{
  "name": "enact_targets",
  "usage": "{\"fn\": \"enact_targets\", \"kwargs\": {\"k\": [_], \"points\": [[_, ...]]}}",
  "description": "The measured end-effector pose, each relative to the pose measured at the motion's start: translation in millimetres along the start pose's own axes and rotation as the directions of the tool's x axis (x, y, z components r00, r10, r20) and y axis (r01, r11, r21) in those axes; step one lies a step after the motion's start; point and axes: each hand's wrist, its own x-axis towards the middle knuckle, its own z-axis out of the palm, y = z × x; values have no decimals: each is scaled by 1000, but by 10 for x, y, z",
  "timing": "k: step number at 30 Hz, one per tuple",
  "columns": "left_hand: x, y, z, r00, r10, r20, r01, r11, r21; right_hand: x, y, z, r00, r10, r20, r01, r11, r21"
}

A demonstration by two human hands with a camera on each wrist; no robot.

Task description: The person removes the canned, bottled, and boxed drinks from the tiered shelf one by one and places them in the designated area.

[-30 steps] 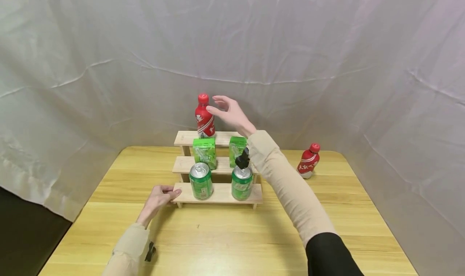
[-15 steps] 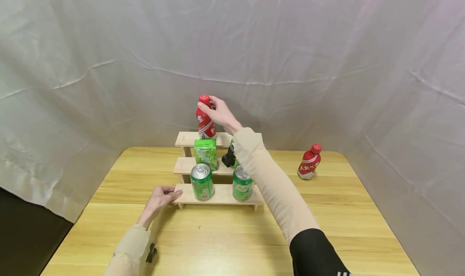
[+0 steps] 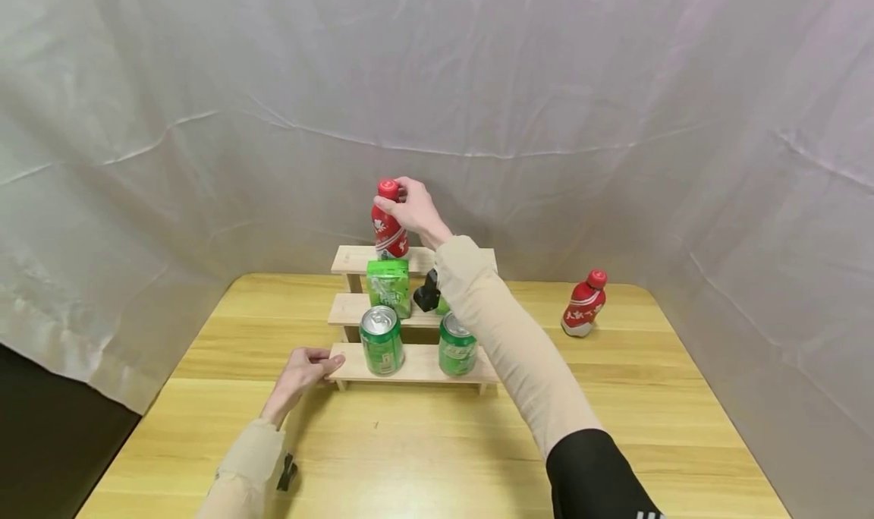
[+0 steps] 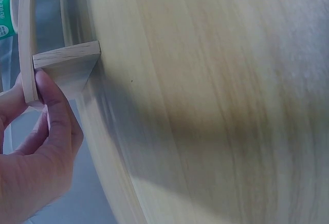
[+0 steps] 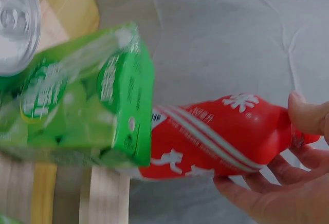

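A red bottle (image 3: 390, 227) with white markings stands upright on the top step of a three-step wooden rack (image 3: 421, 363). My right hand (image 3: 418, 209) grips it near the neck, thumb in front and fingers behind, as the right wrist view shows. With thumb and fingers, my left hand (image 3: 300, 375) pinches the left end of the lowest step; the left wrist view shows the board's edge (image 4: 28, 39) between them. On the middle step a green drink carton (image 3: 388, 285) stands in front of the bottle. A second carton (image 3: 442, 306) is mostly hidden behind my right forearm.
Two green cans, a left can (image 3: 381, 342) and a right can (image 3: 457, 346), stand on the lowest step. Another red bottle (image 3: 583, 304) stands on the wooden table (image 3: 410, 451) at the right. A grey curtain (image 3: 437, 71) hangs behind and at the sides.
My right hand has moved left onto the red bottle on the top step and taken hold of its neck. The left hand has stayed on the rack's lowest step.
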Motion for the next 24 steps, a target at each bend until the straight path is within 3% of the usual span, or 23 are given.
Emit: {"fn": "enact_targets", "kwargs": {"k": [12, 18, 24], "points": [[-20, -3, -3, 1000, -11, 7, 11, 1000, 10, -131, -94, -199, 998, 32, -54, -23, 988, 154], [-21, -6, -11, 1000, -10, 12, 10, 1000, -3, -232, -196, -426, 996, 30, -82, -7, 965, 264], [-31, -2, -4, 1000, -3, 22, 3, 1000, -7, -356, -223, -709, 987, 14, -158, 35, 952, 304]]}}
